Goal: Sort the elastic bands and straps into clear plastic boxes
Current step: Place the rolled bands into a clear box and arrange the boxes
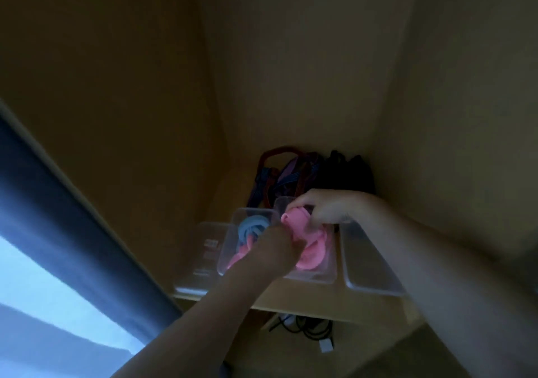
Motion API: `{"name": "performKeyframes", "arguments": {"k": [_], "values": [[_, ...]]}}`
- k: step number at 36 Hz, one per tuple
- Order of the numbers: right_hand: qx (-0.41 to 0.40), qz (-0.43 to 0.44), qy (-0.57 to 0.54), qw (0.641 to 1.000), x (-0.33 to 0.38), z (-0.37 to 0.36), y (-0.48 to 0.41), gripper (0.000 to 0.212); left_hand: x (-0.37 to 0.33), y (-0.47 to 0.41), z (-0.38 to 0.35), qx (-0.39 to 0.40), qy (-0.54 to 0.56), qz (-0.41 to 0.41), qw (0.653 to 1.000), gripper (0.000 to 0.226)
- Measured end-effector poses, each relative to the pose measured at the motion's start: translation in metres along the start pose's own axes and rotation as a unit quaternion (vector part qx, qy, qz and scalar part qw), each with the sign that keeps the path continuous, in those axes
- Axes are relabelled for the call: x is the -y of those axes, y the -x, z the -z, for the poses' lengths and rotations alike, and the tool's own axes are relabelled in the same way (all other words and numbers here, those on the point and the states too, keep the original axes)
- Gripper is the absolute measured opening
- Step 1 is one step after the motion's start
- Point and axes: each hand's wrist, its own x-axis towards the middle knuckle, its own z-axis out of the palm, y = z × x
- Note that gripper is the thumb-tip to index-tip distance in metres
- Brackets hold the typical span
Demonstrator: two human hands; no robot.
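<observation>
Several clear plastic boxes stand in a row on a wooden shelf. A pink elastic band (308,243) lies bunched in the middle box (317,278). My right hand (329,207) grips its far end and my left hand (269,251) grips its near part, both over that box. The box to the left (233,226) holds a blue band (252,226) and some pink band. A pile of dark red, blue and black straps (294,174) lies behind the boxes against the back wall.
An empty-looking clear box (364,278) stands to the right and another (201,249) to the far left. Cables and a white plug (320,340) lie on the lower shelf. A dark curtain (72,226) hangs at the left by a bright window.
</observation>
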Motion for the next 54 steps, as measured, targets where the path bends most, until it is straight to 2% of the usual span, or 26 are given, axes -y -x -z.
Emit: {"name": "performKeyframes", "arguments": {"k": [3, 6, 9, 13, 16, 20, 22, 24, 27, 30, 32, 36, 39, 42, 44, 47, 51, 54], "values": [[0.004, 0.001, 0.032, 0.999, 0.002, -0.003, 0.001, 0.061, 0.002, -0.001, 0.001, 0.037, -0.068, 0.038, 0.996, 0.048], [0.01, -0.009, 0.058, 0.998, 0.005, -0.003, -0.001, 0.061, 0.006, -0.003, 0.0, 0.013, -0.09, 0.063, 0.994, 0.056], [-0.004, -0.031, 0.078, 0.996, 0.006, -0.003, -0.003, 0.061, 0.013, 0.003, 0.0, -0.024, -0.103, 0.002, 0.994, 0.041], [-0.028, -0.037, 0.146, 0.988, 0.001, -0.001, -0.009, 0.047, 0.026, 0.01, 0.0, -0.115, -0.176, -0.087, 0.974, 0.047], [-0.034, -0.033, 0.175, 0.983, -0.001, -0.002, -0.013, 0.033, 0.034, 0.01, -0.003, -0.107, -0.091, -0.09, 0.986, 0.046], [-0.033, -0.041, 0.214, 0.975, -0.001, -0.008, -0.017, 0.021, 0.037, 0.004, -0.01, -0.113, -0.064, -0.125, 0.984, 0.052], [-0.03, -0.042, 0.23, 0.972, -0.003, -0.01, -0.018, 0.018, 0.037, 0.002, -0.014, -0.118, -0.064, -0.132, 0.982, 0.046], [-0.021, -0.041, 0.239, 0.97, -0.003, -0.01, -0.017, 0.02, 0.038, 0.002, -0.02, -0.129, -0.055, -0.136, 0.981, 0.041], [-0.022, -0.039, 0.236, 0.971, -0.002, -0.01, -0.015, 0.028, 0.043, 0.001, -0.033, -0.161, 0.007, -0.14, 0.977, 0.05], [-0.021, -0.052, 0.236, 0.97, 0.0, -0.006, -0.018, 0.026, 0.042, 0.001, -0.035, -0.178, 0.053, -0.124, 0.975, 0.03], [-0.02, -0.064, 0.231, 0.971, 0.001, -0.007, -0.02, 0.024, 0.037, 0.003, -0.033, -0.186, 0.055, -0.117, 0.974, 0.03], [-0.032, -0.056, 0.256, 0.965, -0.007, -0.015, -0.021, 0.025, 0.037, 0.004, -0.035, -0.166, 0.1, -0.097, 0.976, 0.028], [-0.025, -0.035, 0.269, 0.962, -0.009, -0.009, -0.012, 0.023, 0.038, 0.006, -0.035, -0.163, 0.091, -0.129, 0.974, 0.027], [-0.083, -0.001, 0.284, 0.955, -0.006, 0.005, -0.004, 0.029, 0.039, 0.004, -0.033, -0.147, 0.114, -0.137, 0.973, 0.03], [-0.122, 0.024, 0.259, 0.958, -0.005, 0.008, -0.003, 0.035, 0.04, 0.004, -0.034, -0.137, 0.136, -0.145, 0.97, 0.031], [-0.091, 0.022, 0.215, 0.972, -0.006, 0.005, -0.005, 0.039, 0.043, 0.0, -0.039, -0.146, 0.167, -0.136, 0.966, 0.029], [-0.059, 0.004, 0.215, 0.975, -0.014, 0.004, -0.011, 0.028, 0.043, -0.001, -0.04, -0.153, 0.197, -0.129, 0.96, 0.036], [-0.068, 0.017, 0.25, 0.966, -0.017, -0.004, -0.012, 0.018, 0.044, -0.002, -0.039, -0.163, 0.198, -0.149, 0.955, 0.033]]}}
